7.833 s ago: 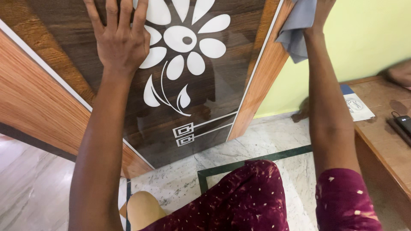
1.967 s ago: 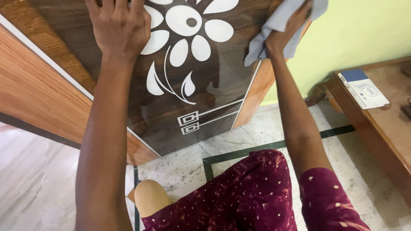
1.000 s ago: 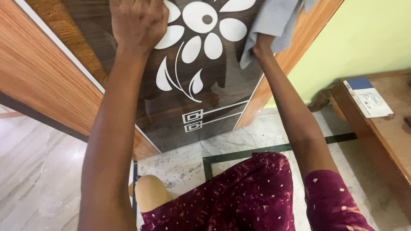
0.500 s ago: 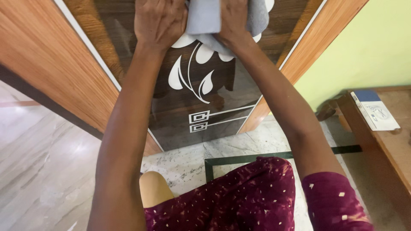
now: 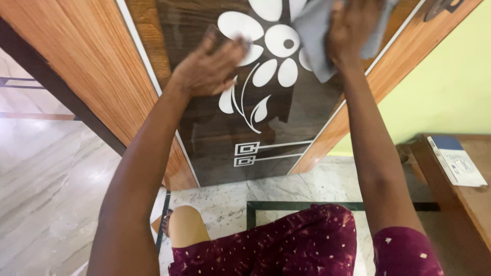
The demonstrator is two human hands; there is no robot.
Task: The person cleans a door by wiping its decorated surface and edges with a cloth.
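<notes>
A wooden door (image 5: 153, 66) stands in front of me, with a dark glossy middle panel that bears a white flower pattern (image 5: 271, 46). My left hand (image 5: 207, 64) rests on that panel just left of the flower, its fingers spread. At the upper right of the flower, my right hand (image 5: 353, 28) presses a grey cloth (image 5: 314, 36) against the panel. The cloth hangs below and left of the hand and covers some petals.
A wooden table (image 5: 470, 199) stands at the right with a white and blue booklet (image 5: 456, 161) on it. Behind it is a light green wall (image 5: 440, 87). Marble floor with a dark green inlay line (image 5: 307, 205) lies below. My knees in maroon cloth fill the bottom.
My right hand has carried the cloth from the flower's centre toward the panel's upper right. My left hand has slid down and left of the flower. The view has shifted left.
</notes>
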